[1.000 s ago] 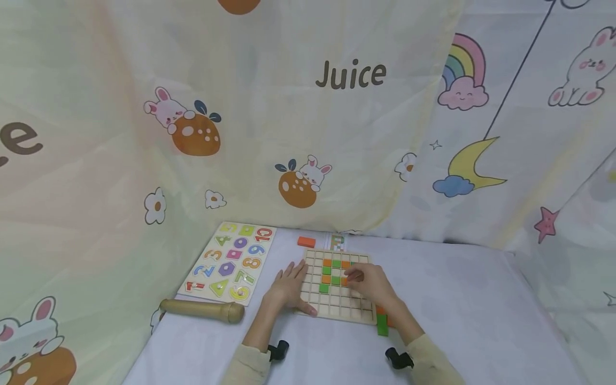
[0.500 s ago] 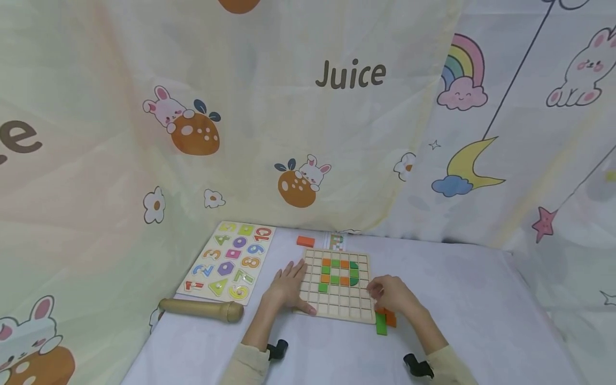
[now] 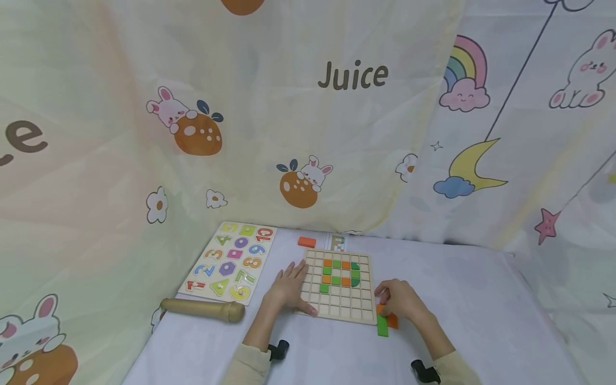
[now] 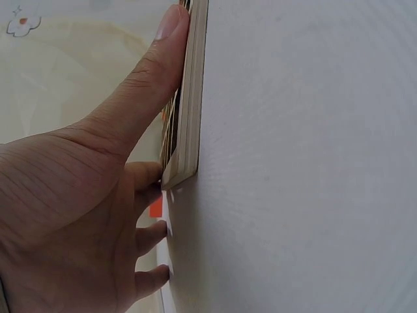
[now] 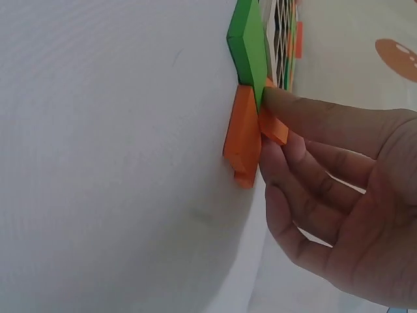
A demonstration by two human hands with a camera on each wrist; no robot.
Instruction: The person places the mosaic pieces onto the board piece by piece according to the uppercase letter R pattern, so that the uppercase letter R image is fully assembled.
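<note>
A wooden grid board (image 3: 340, 310) lies on the table, with orange and green tiles (image 3: 336, 280) set in its squares, some at the right with rounded corners. My left hand (image 3: 287, 291) rests along the board's left side, fingers spread. In the left wrist view its thumb (image 4: 140, 88) lies along the board's edge. Right of the board, my right hand (image 3: 404, 300) pinches an orange block (image 5: 272, 124) between thumb and fingers. A green block (image 5: 249, 52) and another orange block (image 5: 240, 130) lie against it on the cloth.
A number puzzle board (image 3: 226, 267) lies at the left, with a gold microphone-shaped object (image 3: 204, 310) in front of it. Behind the grid board are an orange block (image 3: 306, 242) and a small pattern card (image 3: 338, 243). Printed cloth hangs behind.
My right hand has moved from over the grid's tiles to the right and towards me, down to the loose blocks, and now pinches an orange one. The left hand stays in place.
</note>
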